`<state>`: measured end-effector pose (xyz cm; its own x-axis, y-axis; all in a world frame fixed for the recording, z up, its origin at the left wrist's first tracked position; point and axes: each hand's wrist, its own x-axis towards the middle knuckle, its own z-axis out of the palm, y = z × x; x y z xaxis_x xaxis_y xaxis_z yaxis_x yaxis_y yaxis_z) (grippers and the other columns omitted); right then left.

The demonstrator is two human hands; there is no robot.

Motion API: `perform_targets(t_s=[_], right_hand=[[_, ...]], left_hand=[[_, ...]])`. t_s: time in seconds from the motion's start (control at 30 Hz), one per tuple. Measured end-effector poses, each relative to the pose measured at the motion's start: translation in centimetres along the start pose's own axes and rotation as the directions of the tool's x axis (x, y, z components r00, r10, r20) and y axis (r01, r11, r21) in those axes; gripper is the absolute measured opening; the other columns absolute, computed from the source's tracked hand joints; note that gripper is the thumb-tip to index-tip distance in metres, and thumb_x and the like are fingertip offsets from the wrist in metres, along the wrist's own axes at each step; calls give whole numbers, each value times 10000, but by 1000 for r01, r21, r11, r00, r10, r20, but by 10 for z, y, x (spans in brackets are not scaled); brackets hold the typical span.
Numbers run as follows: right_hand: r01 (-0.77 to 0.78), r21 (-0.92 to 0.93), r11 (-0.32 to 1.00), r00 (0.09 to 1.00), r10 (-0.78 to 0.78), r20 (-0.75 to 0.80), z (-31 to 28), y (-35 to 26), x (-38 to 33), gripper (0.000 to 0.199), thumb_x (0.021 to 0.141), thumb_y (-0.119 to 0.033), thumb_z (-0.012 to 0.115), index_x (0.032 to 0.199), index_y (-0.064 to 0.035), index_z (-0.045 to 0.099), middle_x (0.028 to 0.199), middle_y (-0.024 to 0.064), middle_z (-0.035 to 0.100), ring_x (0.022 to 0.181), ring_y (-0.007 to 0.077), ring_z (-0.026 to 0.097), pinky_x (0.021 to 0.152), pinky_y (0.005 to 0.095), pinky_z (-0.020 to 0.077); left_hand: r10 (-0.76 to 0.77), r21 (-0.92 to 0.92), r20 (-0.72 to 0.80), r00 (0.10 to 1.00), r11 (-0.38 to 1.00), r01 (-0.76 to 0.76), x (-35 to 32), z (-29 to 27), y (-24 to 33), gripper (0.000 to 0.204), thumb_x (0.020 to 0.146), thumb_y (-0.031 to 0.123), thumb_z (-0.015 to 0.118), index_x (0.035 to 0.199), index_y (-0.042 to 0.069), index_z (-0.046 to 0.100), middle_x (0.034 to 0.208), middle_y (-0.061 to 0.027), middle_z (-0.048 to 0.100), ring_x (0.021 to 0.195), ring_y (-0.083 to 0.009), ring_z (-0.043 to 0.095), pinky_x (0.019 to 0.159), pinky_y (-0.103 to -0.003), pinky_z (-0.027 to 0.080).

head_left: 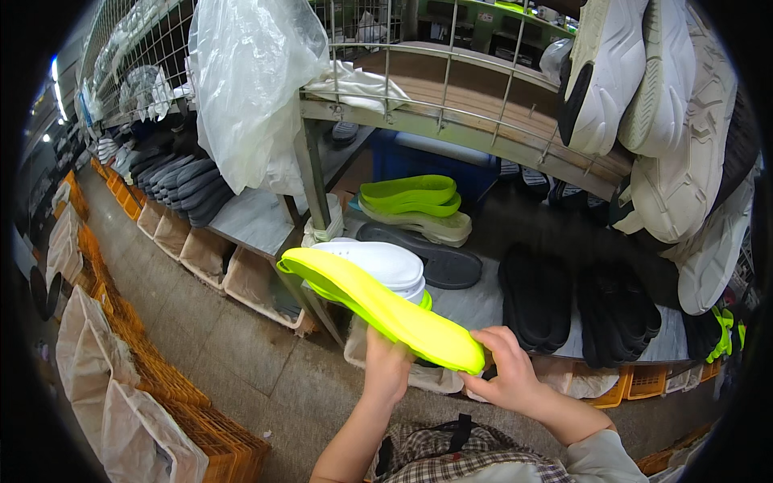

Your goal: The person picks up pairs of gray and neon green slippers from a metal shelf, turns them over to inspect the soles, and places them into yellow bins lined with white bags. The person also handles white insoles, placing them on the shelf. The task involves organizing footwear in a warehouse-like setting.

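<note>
A bright neon-yellow shoe sole (pixel 378 306) is held up in front of me, slanting from upper left down to the right. My left hand (pixel 386 372) grips its near edge from below, with the fingertips hidden under it. At the right end, my right hand (pixel 507 372) pinches the sole between thumb and fingers. Just behind it lie stacked white soles (pixel 378 264), partly covered by the yellow one. Farther back on the shelf are a dark grey sole (pixel 447 267) and a small pile of lime-green soles (pixel 411 193) over a pale one.
Black soles (pixel 535 298) stand in rows on the grey shelf to the right. White soles (pixel 604 72) hang at the upper right. A clear plastic bag (pixel 250 88) drapes over the wire rack. Orange crates (pixel 193 427) with cloth liners line the aisle at left; grey soles (pixel 189 185) fill another shelf.
</note>
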<state>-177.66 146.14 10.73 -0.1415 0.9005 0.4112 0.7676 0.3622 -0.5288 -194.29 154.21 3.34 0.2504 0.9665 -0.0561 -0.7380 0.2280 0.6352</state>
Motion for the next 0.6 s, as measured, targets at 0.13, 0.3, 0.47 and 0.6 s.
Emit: perform_targets(t_s=[0.13,0.3,0.47,0.6], right_hand=[[-473,505,722,863,494,101,-4,26,12,456,811,-13,575,1243,-12,430,1062,110,528,690,129,579,536,252,497],[-513,595,619,770,638,0,-39,91,85,340,872,-70,467,1203,2,491,897,119,608,489,142,532,372,237,419],[-473,490,732,782,605,-151,-38,161,201,362,875,-163,498,1191,13,513,743,105,593,371,142,466,348,262,401],[-486,350,801,810,563,-164,-7,207,268,313,865,-235,523,1029,24,587,666,91,584,447,173,543,403,300,472]], left_hand=[[-27,125,74,997,992,18,-15,-5,1,665,872,-11,527,1400,60,129,1322,-161,374,1179,-269,454,863,-365,483],[9,225,131,991,973,-39,-32,-31,-1,534,906,43,486,1367,84,219,1198,-186,498,1043,-267,560,772,-343,508],[-58,273,-46,997,960,68,-44,-59,-8,390,898,33,503,1257,60,354,1095,-162,570,949,-225,593,741,-295,480],[-82,270,-128,988,956,115,-54,-80,-14,352,889,35,524,1211,37,383,1044,-148,593,910,-209,604,733,-285,474]])
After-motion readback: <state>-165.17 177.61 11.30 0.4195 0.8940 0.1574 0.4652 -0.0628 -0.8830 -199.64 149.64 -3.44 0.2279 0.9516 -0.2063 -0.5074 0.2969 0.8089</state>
